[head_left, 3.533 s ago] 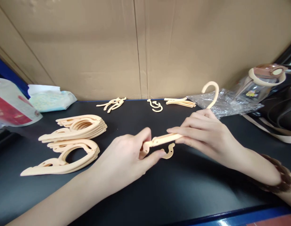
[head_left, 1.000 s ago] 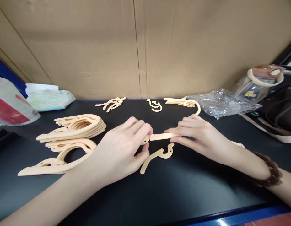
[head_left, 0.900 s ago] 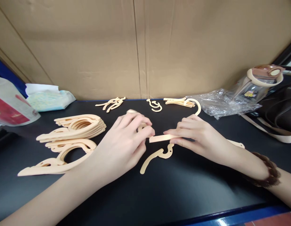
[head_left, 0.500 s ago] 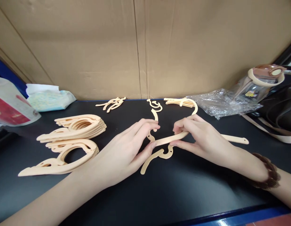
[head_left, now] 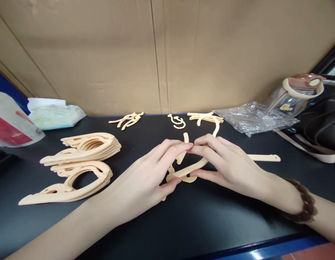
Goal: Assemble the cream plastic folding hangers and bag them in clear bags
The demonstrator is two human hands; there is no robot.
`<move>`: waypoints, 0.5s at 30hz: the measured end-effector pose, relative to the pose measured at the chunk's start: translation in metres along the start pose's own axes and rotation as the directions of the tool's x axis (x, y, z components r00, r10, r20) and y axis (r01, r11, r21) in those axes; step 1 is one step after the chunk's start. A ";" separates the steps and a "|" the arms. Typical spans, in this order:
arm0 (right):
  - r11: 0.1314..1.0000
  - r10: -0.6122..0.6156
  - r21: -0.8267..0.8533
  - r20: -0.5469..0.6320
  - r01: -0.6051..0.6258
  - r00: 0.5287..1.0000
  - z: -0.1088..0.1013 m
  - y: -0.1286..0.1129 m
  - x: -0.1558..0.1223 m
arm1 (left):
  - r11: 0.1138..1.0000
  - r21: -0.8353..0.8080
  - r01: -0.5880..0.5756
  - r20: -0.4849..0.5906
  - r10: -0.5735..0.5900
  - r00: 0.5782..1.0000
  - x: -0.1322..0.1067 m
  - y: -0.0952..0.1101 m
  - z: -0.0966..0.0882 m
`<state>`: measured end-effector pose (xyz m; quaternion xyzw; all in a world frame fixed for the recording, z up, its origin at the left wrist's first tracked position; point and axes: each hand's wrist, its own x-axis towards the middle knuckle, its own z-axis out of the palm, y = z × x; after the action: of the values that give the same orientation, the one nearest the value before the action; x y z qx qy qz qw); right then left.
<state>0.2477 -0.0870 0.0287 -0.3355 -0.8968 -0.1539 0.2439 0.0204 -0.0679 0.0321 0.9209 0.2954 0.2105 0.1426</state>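
Note:
Both hands meet at the middle of the black table over peach plastic hanger parts. My left hand pinches a small curved piece against the end of a long arm piece. My right hand grips that same arm piece, whose hook sticks out behind the fingers. A second straight arm runs out to the right behind my right wrist. Another curved piece lies on the table under the hands, mostly hidden.
Two stacks of finished peach hangers lie at the left. Small loose parts and hooks sit along the cardboard wall. Crumpled clear plastic and a water bottle are at the right, packets at the far left.
The hands have come together, fingertips now touching. The left hand brought the small curved piece to the arm piece, and the assembly has lowered onto the loose curved piece on the table.

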 end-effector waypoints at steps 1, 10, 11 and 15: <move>0.999 -0.023 -0.042 -0.008 0.023 1.000 -0.001 0.000 0.001 | 1.000 0.001 -0.001 -0.010 0.001 1.000 0.000 0.001 0.000; 0.952 -0.069 -0.300 -0.031 0.057 0.997 -0.006 0.010 -0.001 | 1.000 0.017 -0.009 -0.086 0.010 0.996 0.002 0.004 -0.004; 0.951 -0.057 -0.307 -0.040 0.042 0.998 -0.006 0.012 -0.002 | 1.000 0.017 -0.009 -0.087 0.011 0.996 0.002 0.004 -0.004; 0.942 0.013 -0.332 -0.084 -0.041 0.996 -0.004 0.015 -0.002 | 0.999 0.034 -0.011 -0.086 0.014 0.996 0.001 0.005 -0.005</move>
<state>0.2612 -0.0789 0.0329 -0.3778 -0.8425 -0.3134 0.2217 0.0207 -0.0705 0.0382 0.9151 0.2990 0.2458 0.1131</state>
